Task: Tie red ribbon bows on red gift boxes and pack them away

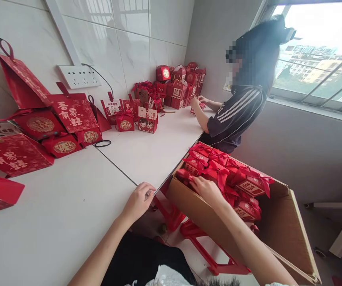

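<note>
My left hand [138, 200] rests on the front edge of the white table [69, 214], its fingers curled over the rim. My right hand [208, 190] reaches into an open cardboard box [281, 230] beside the table and lies on red ribboned gift boxes [224, 171]. Its fingertips are hidden among the ribbons, so a grip cannot be made out.
Red gift bags [72, 111] and small red boxes [147, 119] line the tiled wall, with a heap of more boxes [179, 85] in the far corner. Another person in a striped dark top [236, 115] works at the table's far end. A red stool [206, 254] stands below.
</note>
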Demonstrator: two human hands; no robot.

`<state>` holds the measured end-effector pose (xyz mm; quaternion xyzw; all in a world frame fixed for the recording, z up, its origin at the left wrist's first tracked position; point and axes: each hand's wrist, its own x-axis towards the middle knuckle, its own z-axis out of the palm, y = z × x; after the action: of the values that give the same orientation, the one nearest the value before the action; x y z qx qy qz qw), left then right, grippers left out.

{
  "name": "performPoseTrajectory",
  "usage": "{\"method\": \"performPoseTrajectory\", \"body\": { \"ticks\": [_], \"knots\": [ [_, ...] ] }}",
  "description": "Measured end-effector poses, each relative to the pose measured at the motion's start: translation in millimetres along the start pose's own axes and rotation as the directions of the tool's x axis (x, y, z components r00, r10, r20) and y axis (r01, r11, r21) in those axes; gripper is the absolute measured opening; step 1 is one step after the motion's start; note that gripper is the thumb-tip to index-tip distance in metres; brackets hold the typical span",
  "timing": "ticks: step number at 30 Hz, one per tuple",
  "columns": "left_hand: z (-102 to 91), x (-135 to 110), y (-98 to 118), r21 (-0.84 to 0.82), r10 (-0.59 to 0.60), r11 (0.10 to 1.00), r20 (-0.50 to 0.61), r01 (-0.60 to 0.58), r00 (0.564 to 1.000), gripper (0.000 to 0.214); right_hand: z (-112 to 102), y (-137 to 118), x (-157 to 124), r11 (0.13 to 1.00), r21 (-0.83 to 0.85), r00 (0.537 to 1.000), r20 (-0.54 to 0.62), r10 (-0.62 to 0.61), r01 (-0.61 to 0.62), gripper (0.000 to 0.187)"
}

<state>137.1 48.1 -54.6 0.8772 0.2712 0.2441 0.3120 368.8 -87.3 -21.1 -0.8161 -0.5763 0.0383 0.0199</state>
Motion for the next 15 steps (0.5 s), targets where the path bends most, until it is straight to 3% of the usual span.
{"method": "performPoseTrajectory", "body": {
  "ticks": [2, 4, 7, 9, 12, 15],
  "knots": [
    [1.1, -0.6, -0.2, -0.006, 0.004, 1.0, 0.001, -0.004, 1.0, 0.02, 11.0, -12.0, 7.6, 0.999, 0.0, 0.997, 0.071, 0.034, -0.034, 0.026],
    [2.0, -1.3, 0.2, -0.011, -0.002, 1.0, 0.0, 0.002, 1.0, 0.019, 8.7, -15.3, 6.7, 1.0, 0.008, 0.996, 0.086, 0.021, -0.022, 0.025],
    [3.4, -2.6, 2.0, -0.014, -0.023, 1.0, 0.001, 0.023, 1.0, 0.018, -21.6, -10.4, 3.7, 0.996, 0.085, 0.984, 0.168, -0.055, 0.041, 0.033],
    [4.7, -3.2, 3.6, -0.016, -0.046, 0.999, 0.016, 0.046, 0.999, 0.018, -51.6, -9.6, 12.5, 0.987, 0.136, 0.985, 0.14, -0.104, 0.085, 0.039],
    [6.2, -2.8, 6.4, -0.019, -0.082, 0.996, 0.037, 0.083, 0.996, 0.02, -90.0, -23.0, 56.5, 0.968, 0.151, 0.98, -0.049, -0.195, 0.2, 0.037],
    [4.8, -2.4, 9.3, -0.054, -0.118, 0.991, 0.027, 0.119, 0.993, 0.022, -104.9, -50.6, 134.8, 0.948, 0.146, 0.954, -0.137, -0.266, 0.285, 0.03]
  ]
}}
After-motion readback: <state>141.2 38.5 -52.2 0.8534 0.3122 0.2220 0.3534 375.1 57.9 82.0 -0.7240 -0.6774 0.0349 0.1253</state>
